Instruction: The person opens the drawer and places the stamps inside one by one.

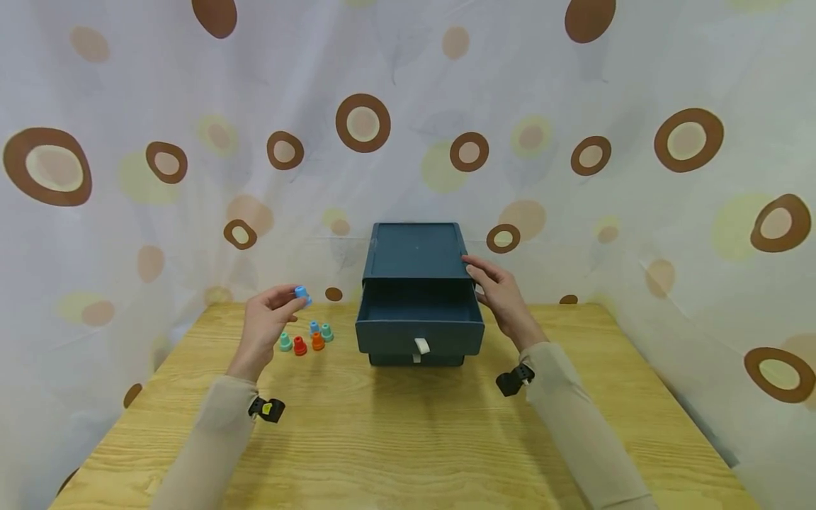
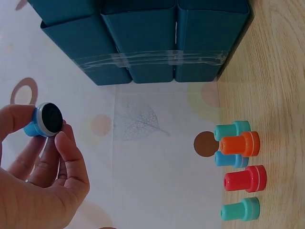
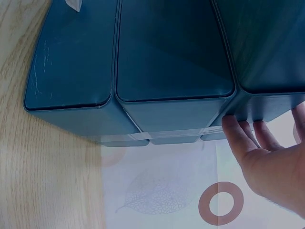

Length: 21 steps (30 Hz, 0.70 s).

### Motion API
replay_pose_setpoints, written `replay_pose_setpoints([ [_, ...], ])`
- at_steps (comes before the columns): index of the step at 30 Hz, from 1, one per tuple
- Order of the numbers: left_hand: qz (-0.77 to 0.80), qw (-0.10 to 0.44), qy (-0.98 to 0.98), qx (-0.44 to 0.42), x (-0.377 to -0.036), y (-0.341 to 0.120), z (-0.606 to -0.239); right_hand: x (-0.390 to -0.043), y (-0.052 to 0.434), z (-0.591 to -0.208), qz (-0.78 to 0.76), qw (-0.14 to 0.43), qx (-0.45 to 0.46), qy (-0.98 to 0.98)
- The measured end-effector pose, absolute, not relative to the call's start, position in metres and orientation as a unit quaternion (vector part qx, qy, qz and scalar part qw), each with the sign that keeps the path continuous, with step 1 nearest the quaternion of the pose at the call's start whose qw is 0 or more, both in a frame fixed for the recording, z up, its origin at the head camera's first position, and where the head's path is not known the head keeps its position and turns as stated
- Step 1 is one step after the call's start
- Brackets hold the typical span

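Note:
My left hand (image 1: 263, 322) is raised left of the drawer unit and pinches a small blue stamp (image 1: 302, 293) between thumb and fingers. In the left wrist view the stamp (image 2: 44, 119) shows its dark round face and a pale ring. My right hand (image 1: 506, 301) rests on the right side of the dark blue drawer unit (image 1: 417, 251), with fingertips (image 3: 230, 125) against its side wall in the right wrist view. The unit's upper drawer (image 1: 421, 336) is pulled out, its white tab facing front.
Several stamps stand on the wooden table (image 1: 306, 453) left of the unit: a red stamp (image 1: 299, 346), an orange stamp (image 1: 317, 341), a blue stamp (image 1: 314, 327) and teal ones, such as the teal stamp (image 1: 285, 343). A patterned curtain (image 1: 408, 191) hangs behind.

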State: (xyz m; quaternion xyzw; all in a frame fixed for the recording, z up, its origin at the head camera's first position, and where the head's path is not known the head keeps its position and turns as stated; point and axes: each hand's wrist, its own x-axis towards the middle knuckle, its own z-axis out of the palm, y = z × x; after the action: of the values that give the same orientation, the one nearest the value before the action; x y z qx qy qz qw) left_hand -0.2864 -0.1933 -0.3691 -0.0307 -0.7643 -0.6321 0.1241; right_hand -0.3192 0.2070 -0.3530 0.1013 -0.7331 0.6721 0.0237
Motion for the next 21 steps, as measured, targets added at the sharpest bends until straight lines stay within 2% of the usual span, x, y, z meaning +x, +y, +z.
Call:
replay_pose_setpoints([
  [9, -0.635, 0.152, -0.756, -0.054, -0.284, -0.182, -0.362, -0.323, 0.207, -0.352, 0.669, 0.023, 0.107, -0.735],
  [21, -0.65, 0.152, -0.74, -0.083, -0.288, -0.164, -0.358, -0.321, 0.208, -0.354, 0.671, 0.028, 0.103, -0.733],
])
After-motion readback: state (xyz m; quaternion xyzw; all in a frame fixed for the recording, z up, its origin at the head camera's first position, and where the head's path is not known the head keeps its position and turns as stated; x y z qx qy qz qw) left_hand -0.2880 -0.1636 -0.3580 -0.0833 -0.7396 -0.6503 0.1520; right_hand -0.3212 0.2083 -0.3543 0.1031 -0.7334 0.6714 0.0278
